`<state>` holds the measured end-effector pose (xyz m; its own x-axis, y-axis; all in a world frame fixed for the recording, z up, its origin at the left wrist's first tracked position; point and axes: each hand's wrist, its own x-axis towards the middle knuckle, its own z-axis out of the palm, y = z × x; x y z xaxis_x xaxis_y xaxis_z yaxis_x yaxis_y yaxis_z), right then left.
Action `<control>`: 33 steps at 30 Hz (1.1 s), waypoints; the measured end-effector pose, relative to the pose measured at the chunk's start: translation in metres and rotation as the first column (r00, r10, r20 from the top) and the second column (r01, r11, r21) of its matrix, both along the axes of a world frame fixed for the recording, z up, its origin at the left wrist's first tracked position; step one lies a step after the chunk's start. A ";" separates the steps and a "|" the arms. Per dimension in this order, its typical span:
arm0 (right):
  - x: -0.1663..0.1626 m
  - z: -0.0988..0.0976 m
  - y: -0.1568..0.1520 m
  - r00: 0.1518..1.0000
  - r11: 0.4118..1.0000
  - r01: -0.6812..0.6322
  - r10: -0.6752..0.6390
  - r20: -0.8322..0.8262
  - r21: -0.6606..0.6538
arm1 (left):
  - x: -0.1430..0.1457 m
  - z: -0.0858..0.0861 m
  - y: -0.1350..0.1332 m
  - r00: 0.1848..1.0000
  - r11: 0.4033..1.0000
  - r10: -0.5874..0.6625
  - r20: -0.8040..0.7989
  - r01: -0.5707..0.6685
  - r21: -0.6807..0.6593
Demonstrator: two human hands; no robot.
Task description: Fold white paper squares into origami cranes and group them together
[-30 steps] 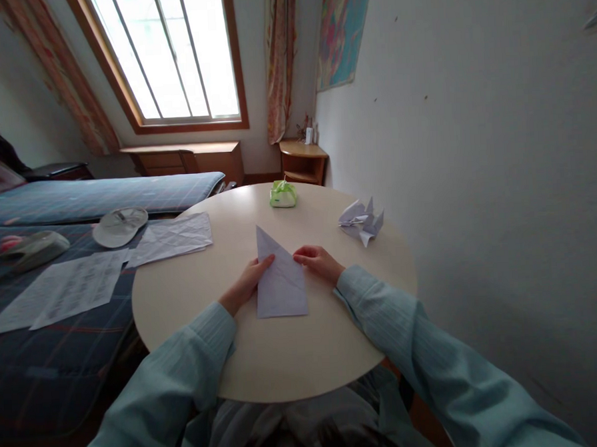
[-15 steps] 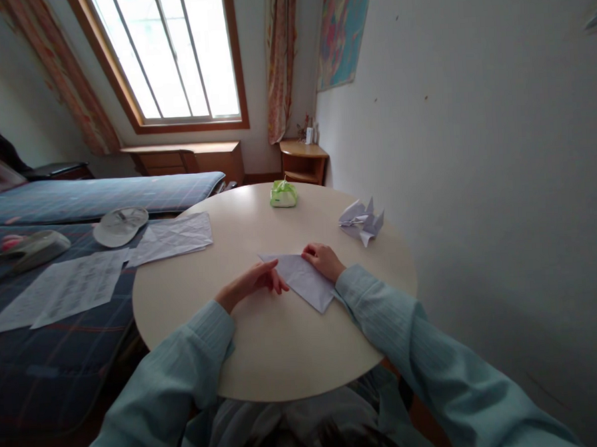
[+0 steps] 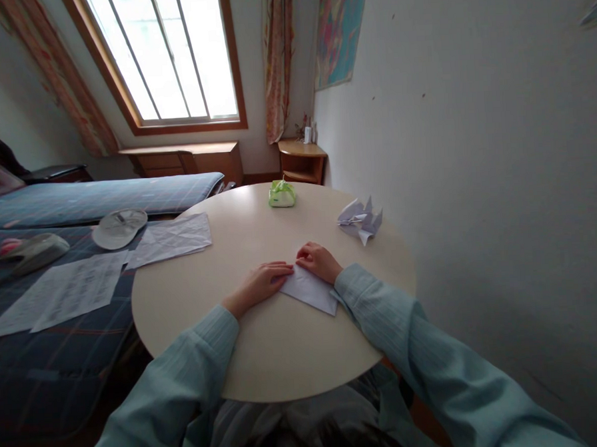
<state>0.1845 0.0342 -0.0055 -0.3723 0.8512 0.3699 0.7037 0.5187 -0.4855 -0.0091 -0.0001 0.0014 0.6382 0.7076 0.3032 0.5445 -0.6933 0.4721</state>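
A folded white paper (image 3: 312, 292) lies flat on the round beige table (image 3: 265, 358) in front of me. My left hand (image 3: 264, 280) rests flat on its left part with the fingers stretched toward the fold. My right hand (image 3: 318, 261) presses on its far edge with the fingers curled down. The fingertips of both hands nearly meet over the paper. Much of the sheet is hidden beneath my hands and right sleeve.
A folded paper figure (image 3: 360, 219) sits at the table's right side near the wall. A small green pack (image 3: 281, 194) stands at the far edge. A creased sheet (image 3: 174, 238) overhangs the left edge. Printed sheets (image 3: 64, 290) and a cap (image 3: 118, 227) lie on the bed.
The paper stood as a tall triangle pointing away from me. It has been turned and folded down into a smaller flat shape, and my hands have come together on it.
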 end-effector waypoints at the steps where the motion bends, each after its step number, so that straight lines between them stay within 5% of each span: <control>1: 0.001 0.001 0.000 0.999 0.999 0.048 -0.048 0.004 0.003 | 0.000 0.000 0.000 0.999 0.999 0.023 -0.031 -0.022 0.031; 6: 0.006 0.000 0.003 0.959 0.959 0.284 -0.284 0.001 -0.007 | -0.001 0.004 0.002 0.974 0.979 0.153 -0.170 -0.125 0.160; 14: 0.010 -0.009 0.009 0.932 0.936 0.351 -0.351 -0.091 -0.013 | -0.003 0.011 -0.002 0.929 0.950 0.239 -0.284 -0.162 0.267; 22: 0.010 -0.012 0.012 0.910 0.945 0.294 -0.324 -0.260 -0.145 | -0.003 0.002 -0.001 0.964 0.984 0.164 -0.209 -0.144 0.107; 33: 0.002 0.000 0.000 0.847 0.980 0.028 -0.128 -0.516 -0.197 | -0.004 -0.002 0.003 0.944 0.965 0.232 -0.236 -0.193 0.175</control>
<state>0.1867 0.0345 -0.0056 -0.0949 0.9384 0.3323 0.3528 0.3438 -0.8702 -0.0130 0.0033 -0.0002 0.5471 0.7947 0.2629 0.7745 -0.5997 0.2011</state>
